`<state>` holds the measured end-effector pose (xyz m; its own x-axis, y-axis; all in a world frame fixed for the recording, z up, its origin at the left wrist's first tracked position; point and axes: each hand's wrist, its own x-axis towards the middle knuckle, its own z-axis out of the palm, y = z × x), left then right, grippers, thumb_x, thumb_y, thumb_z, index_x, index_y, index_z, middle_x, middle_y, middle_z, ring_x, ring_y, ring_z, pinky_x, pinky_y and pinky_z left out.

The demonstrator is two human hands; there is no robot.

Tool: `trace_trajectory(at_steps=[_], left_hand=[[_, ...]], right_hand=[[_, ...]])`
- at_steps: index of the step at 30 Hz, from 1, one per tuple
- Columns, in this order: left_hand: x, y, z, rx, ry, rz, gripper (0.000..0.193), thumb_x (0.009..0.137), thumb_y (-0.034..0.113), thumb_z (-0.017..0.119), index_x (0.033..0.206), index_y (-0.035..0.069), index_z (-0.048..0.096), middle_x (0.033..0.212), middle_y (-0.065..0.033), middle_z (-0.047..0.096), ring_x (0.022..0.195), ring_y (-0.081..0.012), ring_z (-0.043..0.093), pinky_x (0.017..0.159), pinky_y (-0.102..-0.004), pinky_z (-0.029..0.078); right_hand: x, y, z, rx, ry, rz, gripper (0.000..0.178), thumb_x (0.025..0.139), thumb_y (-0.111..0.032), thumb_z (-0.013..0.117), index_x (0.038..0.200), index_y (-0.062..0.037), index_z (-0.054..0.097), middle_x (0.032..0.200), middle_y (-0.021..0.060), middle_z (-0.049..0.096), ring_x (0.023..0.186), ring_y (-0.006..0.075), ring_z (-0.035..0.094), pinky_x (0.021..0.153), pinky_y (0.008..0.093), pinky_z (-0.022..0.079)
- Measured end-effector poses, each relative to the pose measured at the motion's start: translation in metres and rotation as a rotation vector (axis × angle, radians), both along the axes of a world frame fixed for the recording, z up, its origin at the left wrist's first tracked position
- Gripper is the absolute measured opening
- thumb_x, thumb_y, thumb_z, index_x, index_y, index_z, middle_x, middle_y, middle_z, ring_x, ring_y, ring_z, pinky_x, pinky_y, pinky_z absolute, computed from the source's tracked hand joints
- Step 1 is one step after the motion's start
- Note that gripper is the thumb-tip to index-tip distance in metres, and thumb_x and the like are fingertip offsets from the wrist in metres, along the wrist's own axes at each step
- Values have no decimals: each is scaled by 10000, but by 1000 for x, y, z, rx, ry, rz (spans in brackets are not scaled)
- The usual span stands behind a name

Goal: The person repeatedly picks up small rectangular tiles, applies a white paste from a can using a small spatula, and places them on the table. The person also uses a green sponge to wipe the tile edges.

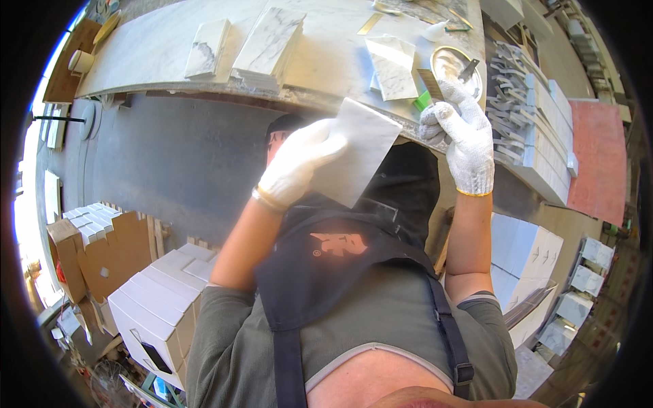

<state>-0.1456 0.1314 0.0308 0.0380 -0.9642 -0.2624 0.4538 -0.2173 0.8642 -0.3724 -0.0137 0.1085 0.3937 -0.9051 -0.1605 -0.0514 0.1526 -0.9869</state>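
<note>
The pale table [149, 54] bears veined tiles [272, 41].

Tile stack [270, 42] on the table [153, 58], left of the tin [467, 51], boxes [155, 299] at near left.

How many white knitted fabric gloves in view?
2: one on the left hand, holding a flat white rectangular tile; one on the right hand, holding a thin flat blade. No others visible.

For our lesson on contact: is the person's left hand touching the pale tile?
Touching: the head view shows the gloved left hand holding the tile up by its left side.
</note>
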Motion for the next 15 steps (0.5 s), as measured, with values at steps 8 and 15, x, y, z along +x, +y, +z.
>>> trace_trajectory(at_steps=[8,15], left_hand=[[1,5,-5,-20,27,20,454,1010,197,708,1388,-42,629,1244,-69,707,1116,-134,624,990,-295,491],[1,6,1,-24,-16,-3,424,1003,211,719,1342,-37,658,1180,-57,720,1069,-126,626,960,-289,495]], right_hand=[[-1,4,13,70,-114,80,343,977,-48,648,1300,54,591,973,150,738,734,194,699,660,298,559],[9,4,23,0,138,156,396,928,-76,699,1298,29,604,889,56,669,625,87,533,569,224,410]])
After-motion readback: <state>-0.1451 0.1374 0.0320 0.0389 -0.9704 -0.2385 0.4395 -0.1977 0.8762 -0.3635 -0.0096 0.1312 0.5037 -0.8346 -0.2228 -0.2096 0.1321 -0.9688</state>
